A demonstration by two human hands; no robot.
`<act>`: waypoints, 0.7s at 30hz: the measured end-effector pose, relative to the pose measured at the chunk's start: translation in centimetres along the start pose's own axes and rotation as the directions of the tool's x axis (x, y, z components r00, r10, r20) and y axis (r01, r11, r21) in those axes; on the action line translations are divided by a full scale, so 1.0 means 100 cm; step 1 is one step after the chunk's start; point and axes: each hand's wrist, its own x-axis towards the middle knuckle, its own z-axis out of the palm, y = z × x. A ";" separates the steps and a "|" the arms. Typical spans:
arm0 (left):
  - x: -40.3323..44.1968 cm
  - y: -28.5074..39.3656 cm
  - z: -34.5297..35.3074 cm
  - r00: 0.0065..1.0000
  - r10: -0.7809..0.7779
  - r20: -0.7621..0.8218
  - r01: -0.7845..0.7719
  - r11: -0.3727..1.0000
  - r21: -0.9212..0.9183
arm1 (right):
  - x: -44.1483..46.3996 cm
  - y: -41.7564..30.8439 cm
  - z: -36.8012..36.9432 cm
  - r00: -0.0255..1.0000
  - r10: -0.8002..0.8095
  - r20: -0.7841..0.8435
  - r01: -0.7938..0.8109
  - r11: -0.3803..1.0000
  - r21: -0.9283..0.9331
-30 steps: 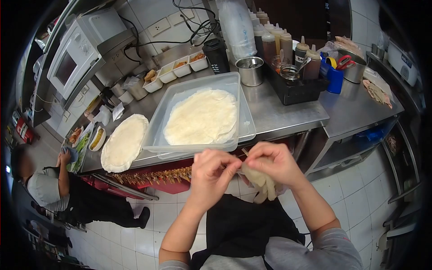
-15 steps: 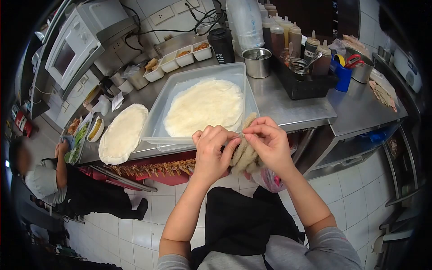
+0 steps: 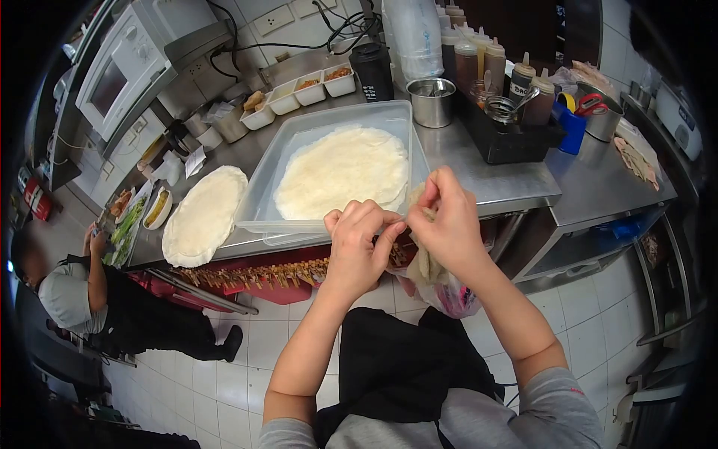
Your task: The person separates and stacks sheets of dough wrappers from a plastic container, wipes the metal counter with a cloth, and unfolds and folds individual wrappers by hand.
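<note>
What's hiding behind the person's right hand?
A beige, cloth-like thing peeks out beside and below the right hand. A pinkish plastic bag shows lower down. The hand covers part of the beige thing, so its whole shape can't be seen.

Beige-grey fabric piece (image 3: 426, 263), soft, bunched, partly hidden behind right hand (image 3: 450, 223); lower end hanging limp before counter (image 3: 490, 178).

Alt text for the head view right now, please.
A person's left hand and right hand pinch close together, a beige cloth-like item hanging by the right, before a clear container of pale round sheets on a steel counter. Another sheet and a co-worker are further left.
</note>
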 end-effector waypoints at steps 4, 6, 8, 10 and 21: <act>0.000 0.001 -0.003 1.000 0.000 -0.003 0.000 1.000 -0.002 | -0.003 0.007 -0.010 0.996 0.062 -0.070 -0.052 0.989 0.138; 0.000 0.003 -0.002 1.000 -0.012 0.003 0.012 1.000 -0.010 | -0.009 0.005 -0.006 0.990 0.141 0.011 -0.133 0.898 0.420; 0.002 0.004 0.001 1.000 -0.013 0.005 0.013 1.000 -0.013 | -0.010 0.008 -0.006 0.972 0.202 0.123 -0.236 0.882 0.408; 0.001 0.005 0.000 1.000 -0.021 0.005 0.021 1.000 0.005 | -0.009 0.015 0.002 0.971 0.187 0.151 -0.232 0.892 0.388; 0.001 0.005 0.000 0.999 -0.038 0.001 0.038 0.999 0.012 | -0.014 0.018 0.003 0.993 0.116 0.020 -0.114 0.904 0.412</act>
